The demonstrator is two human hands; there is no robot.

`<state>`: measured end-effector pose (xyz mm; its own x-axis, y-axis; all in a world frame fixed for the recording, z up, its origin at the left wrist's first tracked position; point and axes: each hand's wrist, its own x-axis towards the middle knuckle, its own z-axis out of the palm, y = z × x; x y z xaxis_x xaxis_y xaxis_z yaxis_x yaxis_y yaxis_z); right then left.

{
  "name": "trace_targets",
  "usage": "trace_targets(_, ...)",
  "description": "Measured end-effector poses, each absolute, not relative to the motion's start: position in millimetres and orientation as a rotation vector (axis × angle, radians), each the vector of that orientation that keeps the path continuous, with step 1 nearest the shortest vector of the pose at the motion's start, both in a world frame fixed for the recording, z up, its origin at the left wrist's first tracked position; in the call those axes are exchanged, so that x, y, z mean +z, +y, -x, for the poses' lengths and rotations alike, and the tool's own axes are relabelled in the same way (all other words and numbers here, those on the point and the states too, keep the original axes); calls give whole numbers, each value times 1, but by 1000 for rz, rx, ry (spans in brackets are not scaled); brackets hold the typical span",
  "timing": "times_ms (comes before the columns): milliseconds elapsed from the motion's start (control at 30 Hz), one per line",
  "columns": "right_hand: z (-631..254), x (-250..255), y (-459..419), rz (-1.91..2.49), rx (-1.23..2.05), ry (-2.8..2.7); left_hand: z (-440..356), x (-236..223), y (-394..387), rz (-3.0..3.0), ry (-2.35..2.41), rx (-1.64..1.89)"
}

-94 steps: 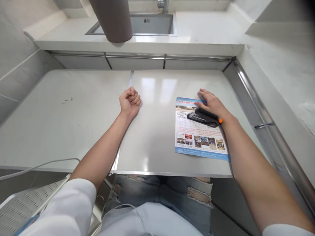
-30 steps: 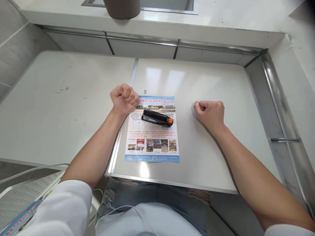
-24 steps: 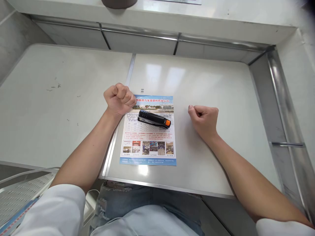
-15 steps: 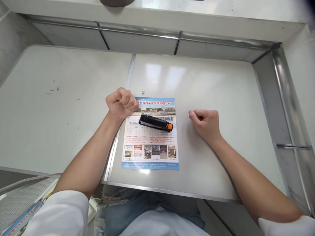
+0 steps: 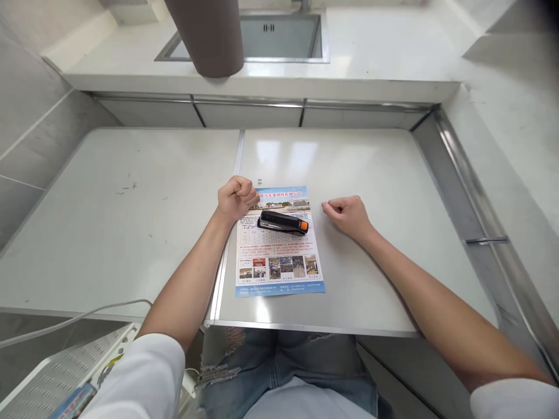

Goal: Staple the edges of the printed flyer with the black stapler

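A printed colour flyer [image 5: 279, 262] lies flat on the white table [image 5: 371, 174] in front of me. Across its upper half rests a black stapler [image 5: 282, 222] with an orange end pointing right. My left hand [image 5: 236, 198] is a closed fist resting on the flyer's top left corner. Just off the flyer's right edge, my right hand [image 5: 347, 214] rests on the table as a loose fist. Nothing shows in either hand. Neither hand touches the stapler.
A small staple-like bit [image 5: 259, 181] lies just beyond the flyer. A brown cylinder [image 5: 205, 35] stands on the raised counter by a steel sink [image 5: 279, 36]. A metal rail [image 5: 471, 192] runs along the right. A perforated white tray [image 5: 56, 378] and a cable [image 5: 65, 320] sit at lower left.
Over three seconds the flyer and stapler moved from the right to the middle, and my right hand let go and closed. In the last second only the view tilted up.
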<state>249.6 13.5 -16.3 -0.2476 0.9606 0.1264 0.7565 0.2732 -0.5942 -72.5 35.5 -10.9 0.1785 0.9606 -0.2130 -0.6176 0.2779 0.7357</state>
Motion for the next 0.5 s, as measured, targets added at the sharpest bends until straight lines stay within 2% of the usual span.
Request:
trace_targets(233, -244, -24, 16, 1530, 531, -2136, 70, -5, 36, -754, 701, 1163)
trace_targets(500, -238, -21, 19, 1545, 503, -2099, 61, 3, 24, -1160, 966, 1223)
